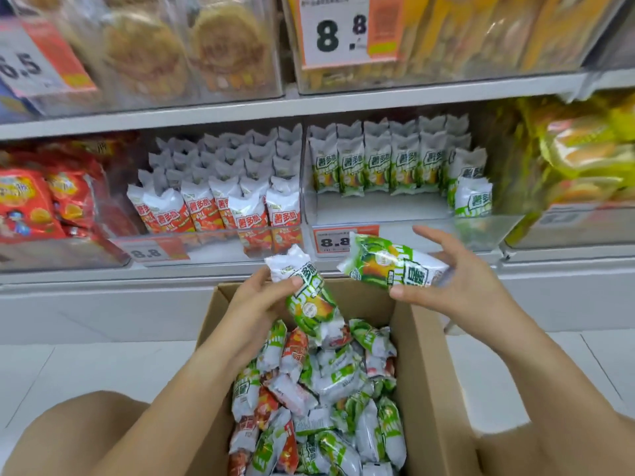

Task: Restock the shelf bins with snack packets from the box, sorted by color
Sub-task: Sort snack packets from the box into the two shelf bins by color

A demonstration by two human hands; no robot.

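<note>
- The red bin [220,231], a clear shelf bin left of centre, holds upright rows of red-and-white snack packets [206,209], and its front row stands against the bin's front wall.
- The left forearm rises from the lower left across the near left corner of the cardboard box [433,372], with the wrist bent toward the middle.
- The left hand [256,298] is above the box's far left part. Its fingers are curled round a green packet [307,292], and the thumb presses on the packet's face. This packet stands tilted, with its white crimped top up and leaning left.
- The box is open below both hands and is filled with a loose heap of mixed packets [326,400], green and red together.
- A second green packet [391,266] lies nearly level above the box's far right edge, in front of the shelf lip.
- The right hand [457,273] holds that packet at its right end. The thumb is underneath, and the fingers are spread above it, loosely bent rather than tight.
- The right forearm comes in from the lower right, over the box's right wall.
- The green bin [395,219], just right of the red bin, has a row of green packets [378,170] at its back and a few more upright at its right side.
</note>
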